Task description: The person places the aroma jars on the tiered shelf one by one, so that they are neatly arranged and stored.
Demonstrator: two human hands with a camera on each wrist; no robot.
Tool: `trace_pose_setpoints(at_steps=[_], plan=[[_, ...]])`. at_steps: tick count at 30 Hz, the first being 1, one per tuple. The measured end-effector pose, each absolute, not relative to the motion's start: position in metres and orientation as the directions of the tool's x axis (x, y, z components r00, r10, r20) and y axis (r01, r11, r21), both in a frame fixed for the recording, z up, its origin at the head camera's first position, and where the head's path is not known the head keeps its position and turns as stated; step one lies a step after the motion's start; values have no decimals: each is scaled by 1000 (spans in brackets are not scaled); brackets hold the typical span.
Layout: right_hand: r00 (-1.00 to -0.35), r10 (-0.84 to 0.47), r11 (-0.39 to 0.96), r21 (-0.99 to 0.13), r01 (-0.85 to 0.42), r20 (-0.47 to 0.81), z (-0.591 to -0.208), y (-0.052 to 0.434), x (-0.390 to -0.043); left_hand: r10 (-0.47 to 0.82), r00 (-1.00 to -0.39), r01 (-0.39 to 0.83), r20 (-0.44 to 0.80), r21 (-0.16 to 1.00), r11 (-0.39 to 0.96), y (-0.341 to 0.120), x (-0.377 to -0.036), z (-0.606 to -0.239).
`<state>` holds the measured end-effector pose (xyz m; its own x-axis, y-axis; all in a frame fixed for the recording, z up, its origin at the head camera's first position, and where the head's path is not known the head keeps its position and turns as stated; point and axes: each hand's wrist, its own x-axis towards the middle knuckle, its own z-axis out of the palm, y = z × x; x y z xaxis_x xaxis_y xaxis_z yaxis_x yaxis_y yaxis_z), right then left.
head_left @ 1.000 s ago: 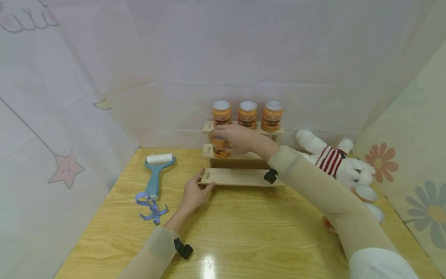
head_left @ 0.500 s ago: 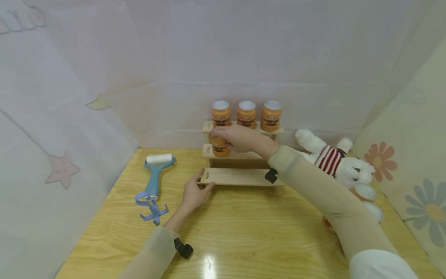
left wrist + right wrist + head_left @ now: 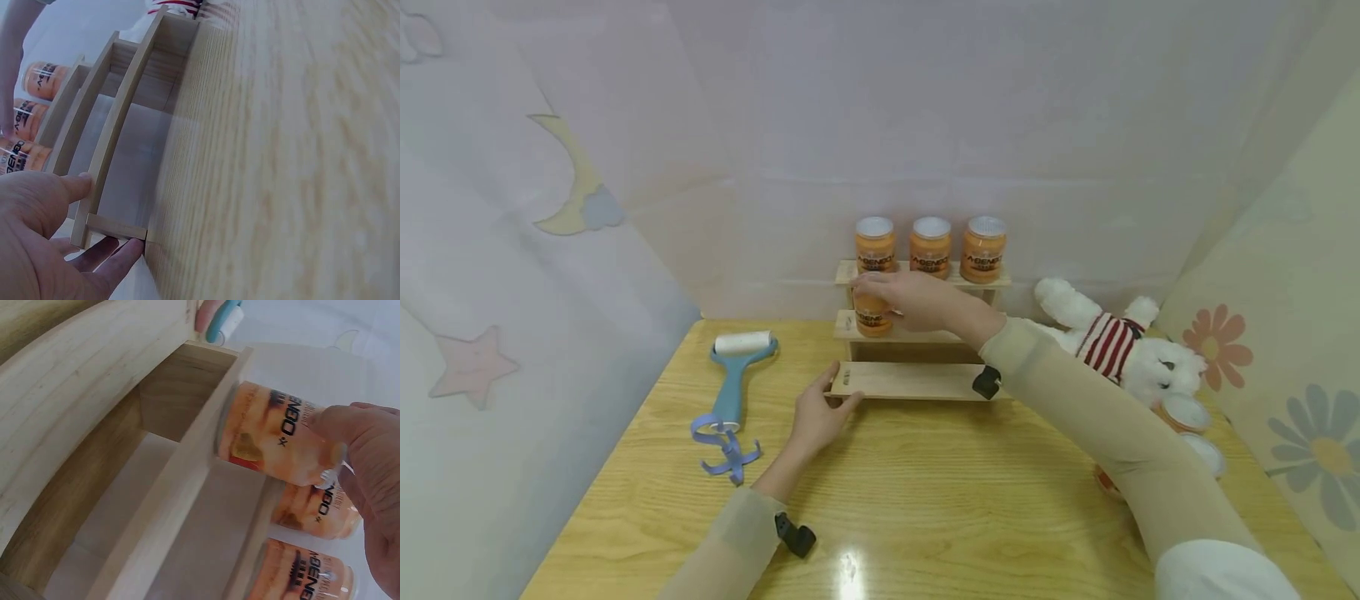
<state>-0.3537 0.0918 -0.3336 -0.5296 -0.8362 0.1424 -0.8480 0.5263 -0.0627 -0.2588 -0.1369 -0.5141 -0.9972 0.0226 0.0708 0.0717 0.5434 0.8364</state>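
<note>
Flanking rack (image 3: 917,379): lint roller (image 3: 733,375), plush toy (image 3: 1120,346)

A staged tabletop booth — pale cartoon-print cloth walls (image 3: 925,125) close round a wooden table (image 3: 925,500).

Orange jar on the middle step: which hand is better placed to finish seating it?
Right. The right hand already grips the orange jar on the middle step, while the left hand touches the wooden rack at its bottom-left corner.
</note>
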Motion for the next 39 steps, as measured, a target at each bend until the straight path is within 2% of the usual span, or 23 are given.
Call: trace_pose_setpoints(at_steps=[8,14,23,29,36,39], plan=[[-577,-785,568,-111,-816,227,-309,129,-345,23,-997,70,69,836,544,-139,-260,-515],[-618,-755,609,-115,-785,219,-289,172,-342,28,-998,65,60,840,539,-141,-260,-513],[-574,-751,586,-73,-807,327,-277,238,-325,30,-997,80,76,846,527,-143,-273,-505],[-660,-725,653,-108,-750,197,-287,280,-286,38,-997,78,68,840,537,-147,-274,-505],[-755,-655,736,-266,-623,-44,-328,336,-243,42,-996,89,79,846,526,-148,-274,-505],[-787,-608,779,-274,-564,-107,-345,350,-221,49,-995,103,90,842,529,-149,-275,-505]])
